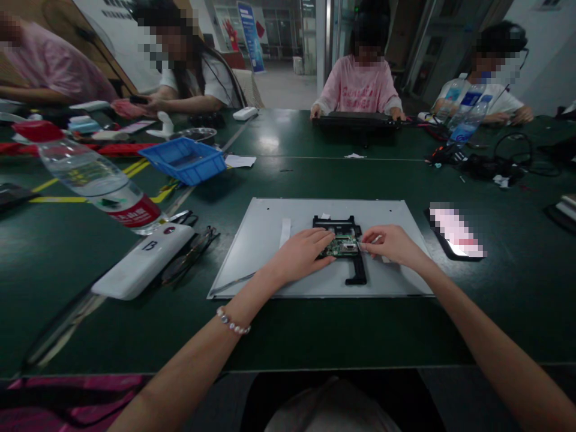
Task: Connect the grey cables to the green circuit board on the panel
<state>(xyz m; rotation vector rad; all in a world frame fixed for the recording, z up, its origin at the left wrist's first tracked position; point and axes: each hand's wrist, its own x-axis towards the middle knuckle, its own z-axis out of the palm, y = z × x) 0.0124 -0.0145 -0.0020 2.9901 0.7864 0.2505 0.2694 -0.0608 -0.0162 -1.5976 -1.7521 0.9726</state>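
Observation:
A green circuit board [346, 246] sits in a black plastic frame [359, 269] on a grey-white panel [243, 246]. My left hand [306, 252] lies over the left side of the board and frame, fingers stretched out and thumb apart. At the board's right edge, my right hand [387, 243] has its thumb and fingertips pinched together; what they hold, if anything, is too small to tell. A white paper strip [285, 231] lies on the panel left of the frame.
A phone [456, 233] is right of the panel. On the left are a white power bank [144, 262], glasses [189, 257], a water bottle [96, 180] and a blue basket [184, 162]. Several people sit across the green table [315, 336]; one holds a black device [357, 120].

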